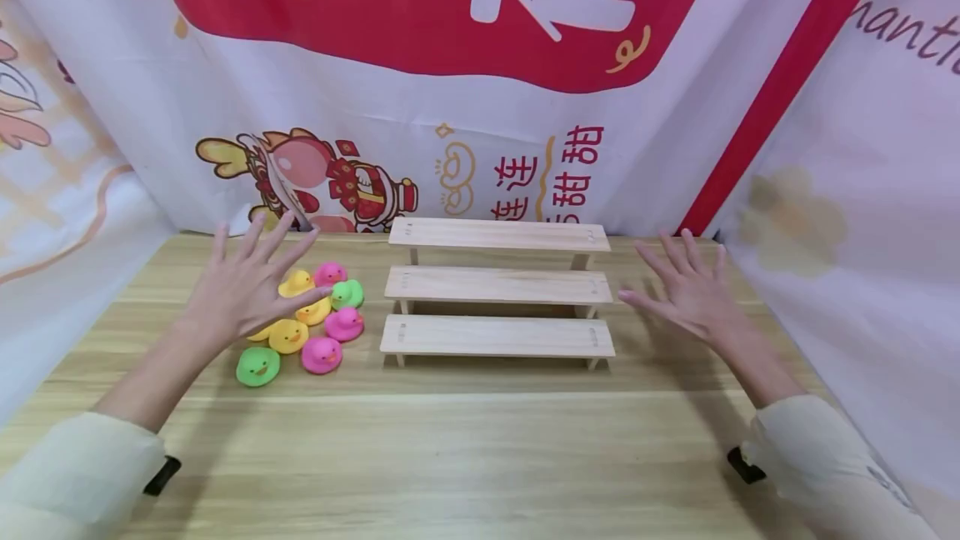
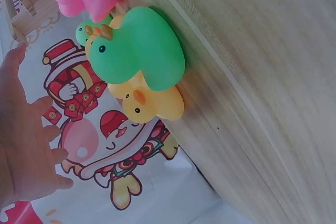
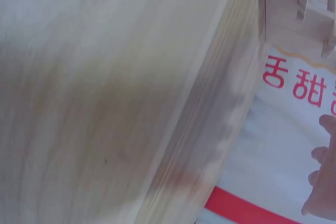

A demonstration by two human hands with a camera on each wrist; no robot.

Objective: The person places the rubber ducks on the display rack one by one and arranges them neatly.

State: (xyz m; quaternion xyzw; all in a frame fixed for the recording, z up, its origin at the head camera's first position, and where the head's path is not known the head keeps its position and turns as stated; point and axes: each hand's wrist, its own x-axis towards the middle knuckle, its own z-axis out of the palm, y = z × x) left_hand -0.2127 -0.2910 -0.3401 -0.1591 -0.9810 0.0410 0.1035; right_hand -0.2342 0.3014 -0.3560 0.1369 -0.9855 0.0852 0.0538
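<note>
Three-tier wooden rack (image 1: 498, 285) runs close to the cloth backdrop (image 1: 450, 98) at its top plank, so little room behind it. Widest bare stretch of table (image 1: 450, 457) is in front of the rack; narrower strip off its right end, up to the side cloth. Left of the rack: cluster of toy ducks (image 1: 344, 325), pink, green, yellow, with a slim gap to the planks. Left hand (image 1: 247, 286) is left of the rack by the ducks, fingers spread, holding nothing. Right hand (image 1: 693, 298) is off the rack's right end, fingers spread, also holding nothing, thumb toward the planks.

Head view has the left thumb overlapping yellow ducks; left wrist view shows that hand apart from the ducks in frame, plus their beaks and eyes close up. Right wrist view catches just one end of the rack. Full cluster and all three planks: head view only.
</note>
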